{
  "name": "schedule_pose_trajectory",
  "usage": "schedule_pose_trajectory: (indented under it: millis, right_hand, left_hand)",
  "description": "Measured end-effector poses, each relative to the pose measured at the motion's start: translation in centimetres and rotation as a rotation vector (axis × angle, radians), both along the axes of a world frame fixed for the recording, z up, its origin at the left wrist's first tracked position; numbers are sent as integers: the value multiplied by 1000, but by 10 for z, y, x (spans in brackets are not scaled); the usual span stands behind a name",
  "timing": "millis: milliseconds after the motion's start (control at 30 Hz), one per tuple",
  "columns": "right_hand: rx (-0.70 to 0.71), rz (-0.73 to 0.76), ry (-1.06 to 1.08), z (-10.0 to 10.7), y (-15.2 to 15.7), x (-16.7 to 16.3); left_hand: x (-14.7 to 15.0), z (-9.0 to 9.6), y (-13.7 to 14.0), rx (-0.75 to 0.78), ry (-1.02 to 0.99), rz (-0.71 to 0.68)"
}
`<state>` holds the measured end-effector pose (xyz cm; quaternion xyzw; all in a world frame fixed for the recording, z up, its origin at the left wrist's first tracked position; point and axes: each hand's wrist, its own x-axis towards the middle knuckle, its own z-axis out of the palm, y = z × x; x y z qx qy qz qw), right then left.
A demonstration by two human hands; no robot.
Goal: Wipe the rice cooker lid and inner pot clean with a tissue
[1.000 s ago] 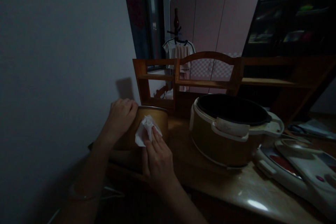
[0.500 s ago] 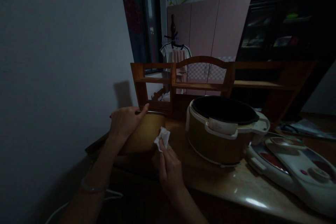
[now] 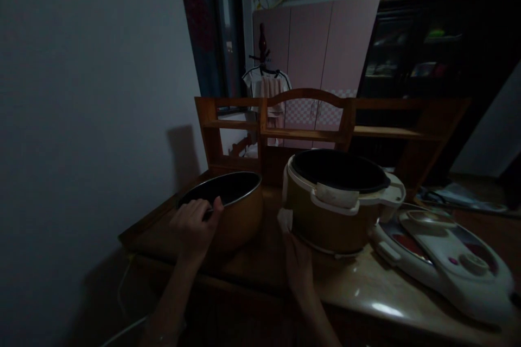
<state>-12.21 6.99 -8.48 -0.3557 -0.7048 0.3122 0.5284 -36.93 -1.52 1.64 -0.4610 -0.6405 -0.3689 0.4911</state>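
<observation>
Steadying the pot (image 3: 242, 219) on the desk (image 3: 345, 287), the left hand (image 3: 195, 230) clasps its rim while the right hand (image 3: 298, 260) pinches a tissue (image 3: 285, 219) beside the cooker (image 3: 325, 230), seemingly for wiping, which next likely calls for pressing it to the pot's wall.
</observation>
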Motion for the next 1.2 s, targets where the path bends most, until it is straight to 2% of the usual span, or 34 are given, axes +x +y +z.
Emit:
schedule_pose_trajectory:
  millis: [167, 333, 467, 633, 800, 1033, 1200]
  right_hand:
    - [-84, 58, 43, 6, -5, 1]
    - [-127, 276, 69, 28, -14, -1]
    - [-190, 360, 83, 27, -17, 0]
    - [-283, 283, 94, 19, -15, 5]
    - [-286, 253, 77, 20, -14, 6]
    - [-276, 202, 77, 15, -14, 5]
    - [-259, 177, 91, 7, -11, 5]
  left_hand:
    - [18, -21, -5, 66, 0, -106]
    - [23, -42, -20, 147, 52, -188]
    - [27, -49, -29, 61, 180, -222]
    - [31, -44, -27, -54, 251, -213]
    - [33, -42, -26, -85, 266, -227]
    - [46, -28, -35, -212, 88, -285]
    - [75, -10, -37, -235, -41, -274]
